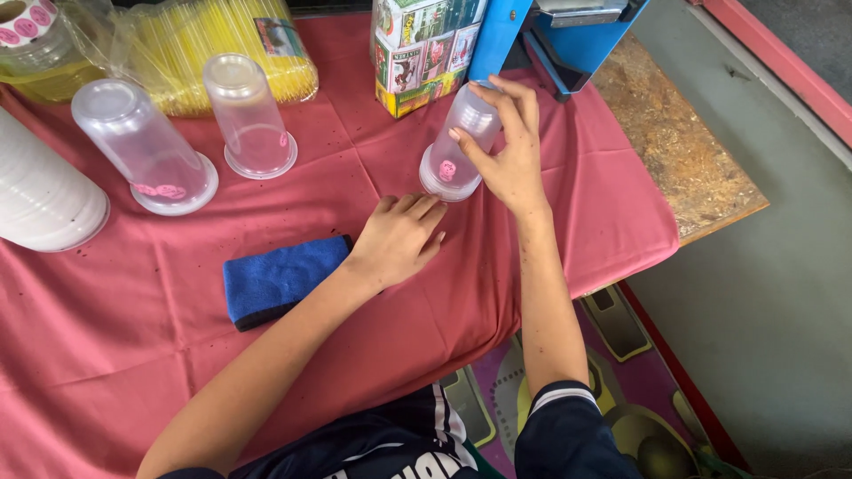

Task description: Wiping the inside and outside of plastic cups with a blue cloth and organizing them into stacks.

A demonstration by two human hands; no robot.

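Right hand (510, 151) grips an upturned clear cup (457, 146), tilted on its rim on the bench (550, 239) near the cartons (426, 53). Left hand (399, 238) rests flat, empty, beside it. Tilted further, the cup may slip and roll off.

Cup (457, 146) right of cloth (280, 279), seemingly tilted.

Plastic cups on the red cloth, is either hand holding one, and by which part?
Yes. The right hand grips an upside-down clear cup around its side wall, fingers near the base. The left hand lies flat on the cloth, holding nothing.
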